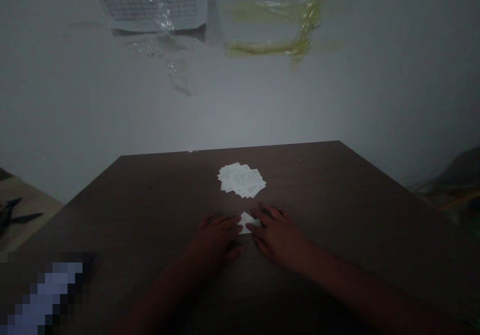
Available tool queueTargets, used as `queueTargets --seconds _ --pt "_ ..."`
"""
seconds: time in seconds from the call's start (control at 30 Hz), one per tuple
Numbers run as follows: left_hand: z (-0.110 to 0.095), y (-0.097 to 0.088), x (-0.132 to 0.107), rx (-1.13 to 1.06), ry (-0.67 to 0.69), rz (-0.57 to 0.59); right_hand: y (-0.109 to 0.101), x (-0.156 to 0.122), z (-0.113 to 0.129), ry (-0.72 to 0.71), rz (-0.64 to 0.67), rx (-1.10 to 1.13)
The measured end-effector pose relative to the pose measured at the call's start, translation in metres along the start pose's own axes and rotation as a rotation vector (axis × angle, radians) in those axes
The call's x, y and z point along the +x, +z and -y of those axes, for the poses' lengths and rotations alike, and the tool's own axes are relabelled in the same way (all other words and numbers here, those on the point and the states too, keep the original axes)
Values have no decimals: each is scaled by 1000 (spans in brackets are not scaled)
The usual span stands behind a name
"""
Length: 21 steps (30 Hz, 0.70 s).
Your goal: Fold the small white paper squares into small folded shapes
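A small white piece of paper (246, 221) with a pointed top lies flat on the dark table, looking folded into a triangle. My left hand (217, 235) rests palm down at its left side, fingers stretched out, their tips on the paper's edge. From the right, my right hand (279, 235) touches the paper, its fingers spread over the right edge. Neither hand is closed around it. Just beyond sits a loose, overlapping pile of printed white paper slips (242, 180). The room is dim, so the fine finger contact is hard to make out.
The dark wooden table (161, 185) reaches a pale wall (255, 100). On the wall hang a gridded sheet (150, 0) and yellow tape strips (268, 49). A pixelated, bluish, long object (48, 295) lies at the lower left. A dark object (15, 215) is beyond the table's left edge.
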<state>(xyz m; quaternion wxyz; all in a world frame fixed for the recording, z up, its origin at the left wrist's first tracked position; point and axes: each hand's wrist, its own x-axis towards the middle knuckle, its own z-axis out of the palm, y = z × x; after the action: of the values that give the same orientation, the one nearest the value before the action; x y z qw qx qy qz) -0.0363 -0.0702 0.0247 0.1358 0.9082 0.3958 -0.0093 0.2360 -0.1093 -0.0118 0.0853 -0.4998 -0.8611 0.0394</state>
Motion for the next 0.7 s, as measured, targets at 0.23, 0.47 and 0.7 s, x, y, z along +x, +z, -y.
queueTargets --seconds 0.23,0.47,0.7 --pt "15 7 -1 -89 24 1 -17 -5 2 84 12 7" --pt "29 10 -1 -160 50 22 -38 -5 2 138 123 -28" --pt "29 3 -1 -172 58 26 -30 -2 4 100 84 -65"
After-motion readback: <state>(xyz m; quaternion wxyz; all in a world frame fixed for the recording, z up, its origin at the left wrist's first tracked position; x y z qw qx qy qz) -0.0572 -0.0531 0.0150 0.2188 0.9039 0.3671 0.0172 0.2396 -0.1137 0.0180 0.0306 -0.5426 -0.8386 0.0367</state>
